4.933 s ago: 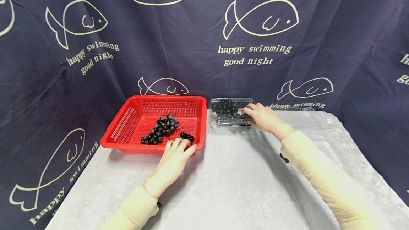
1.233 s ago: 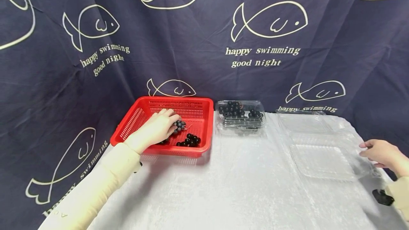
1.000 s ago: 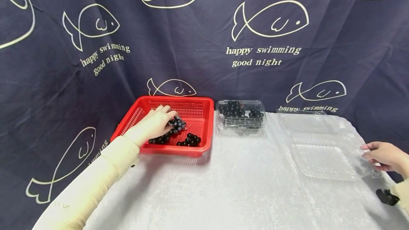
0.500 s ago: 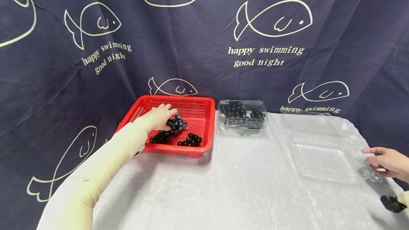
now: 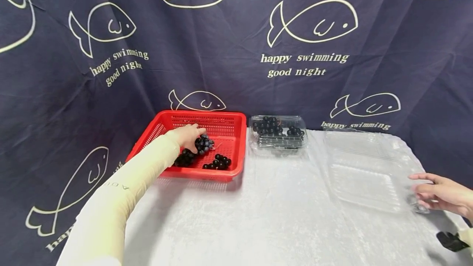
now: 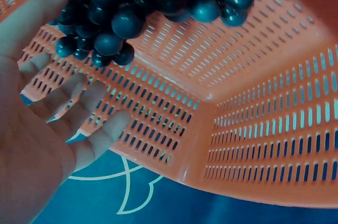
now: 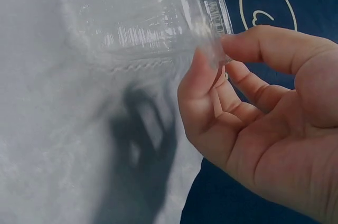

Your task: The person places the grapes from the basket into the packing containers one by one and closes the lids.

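In the head view my left hand (image 5: 187, 136) reaches into the red basket (image 5: 242, 145) at the larger bunch of black grapes (image 5: 204, 144). The left wrist view shows the thumb (image 6: 31, 23) against the grapes (image 6: 127, 2), the other fingers spread loosely below them. A smaller grape cluster (image 5: 219, 162) lies near the basket's front right corner. At the right table edge my right hand (image 5: 441, 194) pinches the rim of an open clear plastic container (image 5: 363, 186). The right wrist view shows thumb and forefinger meeting at that rim (image 7: 214, 28).
A clear plastic box (image 5: 278, 132) with black grapes inside stands right of the basket, against the dark fish-print curtain (image 5: 229, 44). A grey-white cloth (image 5: 266, 216) covers the table.
From the clear grape box, my right hand has moved right to the open container, which has just shifted slightly left. My left hand has gone from the small cluster to the larger bunch.
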The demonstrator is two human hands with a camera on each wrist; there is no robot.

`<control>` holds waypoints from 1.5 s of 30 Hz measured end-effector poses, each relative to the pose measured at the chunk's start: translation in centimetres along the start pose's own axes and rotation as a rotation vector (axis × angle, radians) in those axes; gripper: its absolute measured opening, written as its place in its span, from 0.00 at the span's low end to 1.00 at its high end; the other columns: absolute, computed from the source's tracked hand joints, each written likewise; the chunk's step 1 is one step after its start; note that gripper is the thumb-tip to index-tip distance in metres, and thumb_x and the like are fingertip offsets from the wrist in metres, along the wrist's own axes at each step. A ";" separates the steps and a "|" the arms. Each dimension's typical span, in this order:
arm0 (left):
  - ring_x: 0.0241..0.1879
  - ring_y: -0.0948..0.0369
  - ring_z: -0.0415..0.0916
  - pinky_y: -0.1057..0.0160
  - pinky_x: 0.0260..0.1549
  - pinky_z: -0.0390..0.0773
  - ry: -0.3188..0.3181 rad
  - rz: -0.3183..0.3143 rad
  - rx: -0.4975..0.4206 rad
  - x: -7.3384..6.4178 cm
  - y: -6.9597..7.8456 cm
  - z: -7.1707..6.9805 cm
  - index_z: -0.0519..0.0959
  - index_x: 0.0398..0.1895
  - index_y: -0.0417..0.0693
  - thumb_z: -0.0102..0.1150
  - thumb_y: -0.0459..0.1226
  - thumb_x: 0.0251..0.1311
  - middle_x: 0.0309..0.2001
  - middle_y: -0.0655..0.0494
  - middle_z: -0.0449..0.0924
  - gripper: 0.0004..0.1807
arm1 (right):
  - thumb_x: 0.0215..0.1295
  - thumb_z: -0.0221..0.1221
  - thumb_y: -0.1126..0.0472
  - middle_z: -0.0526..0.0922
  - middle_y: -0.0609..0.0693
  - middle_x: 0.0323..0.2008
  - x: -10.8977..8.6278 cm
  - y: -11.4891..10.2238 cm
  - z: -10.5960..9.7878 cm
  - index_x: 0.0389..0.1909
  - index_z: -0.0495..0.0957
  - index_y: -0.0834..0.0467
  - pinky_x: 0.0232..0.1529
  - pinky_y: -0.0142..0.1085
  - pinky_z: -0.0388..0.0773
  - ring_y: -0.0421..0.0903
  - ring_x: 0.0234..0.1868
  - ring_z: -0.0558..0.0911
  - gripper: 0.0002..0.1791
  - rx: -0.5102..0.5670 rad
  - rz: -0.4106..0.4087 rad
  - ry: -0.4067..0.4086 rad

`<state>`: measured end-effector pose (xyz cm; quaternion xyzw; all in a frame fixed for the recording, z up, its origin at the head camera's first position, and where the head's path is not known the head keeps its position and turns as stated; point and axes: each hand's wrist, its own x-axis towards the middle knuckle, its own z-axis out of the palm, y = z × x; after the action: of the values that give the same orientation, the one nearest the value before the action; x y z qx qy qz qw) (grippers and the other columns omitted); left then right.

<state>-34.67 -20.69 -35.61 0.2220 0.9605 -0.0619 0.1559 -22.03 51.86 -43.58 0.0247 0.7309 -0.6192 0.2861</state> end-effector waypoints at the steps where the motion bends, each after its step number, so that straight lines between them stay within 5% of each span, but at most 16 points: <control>1: 0.62 0.38 0.63 0.44 0.55 0.70 -0.011 -0.001 -0.009 0.2 0.0 0.0 0.60 0.68 0.48 0.72 0.41 0.44 0.66 0.35 0.57 0.46 | 0.68 0.46 0.69 0.79 0.41 0.32 0.0 0.1 0.0 0.36 0.76 0.32 0.35 0.37 0.81 0.38 0.31 0.80 0.24 0.013 -0.011 -0.019; 9: 0.67 0.43 0.56 0.43 0.57 0.68 -0.100 -0.050 -0.058 1.2 0.0 -0.3 0.52 0.72 0.53 0.73 0.41 0.43 0.70 0.35 0.51 0.53 | 0.69 0.46 0.67 0.78 0.40 0.33 -0.2 0.5 1.3 0.37 0.74 0.32 0.35 0.37 0.81 0.39 0.33 0.79 0.22 0.061 -0.005 -0.003; 15: 0.69 0.43 0.52 0.36 0.51 0.68 -0.175 -0.102 -0.063 1.2 -0.2 -0.2 0.46 0.74 0.60 0.72 0.45 0.43 0.72 0.36 0.45 0.56 | 0.71 0.42 0.69 0.80 0.40 0.37 -0.3 0.8 2.3 0.41 0.75 0.33 0.38 0.37 0.81 0.39 0.36 0.80 0.24 0.184 -0.056 -0.087; 24: 0.63 0.42 0.62 0.39 0.46 0.73 -0.186 -0.102 -0.019 1.2 -0.3 0.4 0.49 0.71 0.59 0.73 0.48 0.40 0.69 0.36 0.52 0.56 | 0.70 0.41 0.70 0.77 0.42 0.42 0.5 1.2 2.8 0.44 0.74 0.32 0.39 0.37 0.81 0.40 0.38 0.81 0.26 0.234 -0.084 -0.093; 32: 0.61 0.44 0.65 0.39 0.44 0.74 -0.212 -0.072 0.038 2.0 0.2 1.0 0.52 0.70 0.66 0.73 0.49 0.39 0.68 0.40 0.55 0.53 | 0.73 0.34 0.71 0.81 0.40 0.49 0.5 2.6 3.2 0.52 0.75 0.36 0.42 0.36 0.81 0.41 0.44 0.81 0.29 0.397 -0.195 -0.286; 36: 0.58 0.50 0.68 0.41 0.42 0.76 -0.216 -0.055 0.065 2.3 0.3 1.1 0.56 0.66 0.69 0.73 0.48 0.39 0.64 0.43 0.59 0.48 | 0.73 0.33 0.71 0.81 0.43 0.50 0.5 3.1 3.7 0.53 0.75 0.39 0.44 0.36 0.81 0.42 0.45 0.82 0.29 0.452 -0.215 -0.320; 45: 0.62 0.48 0.65 0.42 0.48 0.73 -0.262 -0.134 0.122 2.8 1.1 1.2 0.50 0.71 0.70 0.71 0.51 0.43 0.70 0.42 0.52 0.52 | 0.72 0.31 0.72 0.82 0.45 0.50 0.6 2.9 4.7 0.54 0.75 0.40 0.44 0.36 0.81 0.43 0.45 0.82 0.30 0.478 -0.260 -0.319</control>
<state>-36.21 -18.80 -37.74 0.1565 0.9390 -0.1589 0.2617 -19.59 48.07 -46.72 -0.1000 0.5073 -0.8010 0.3018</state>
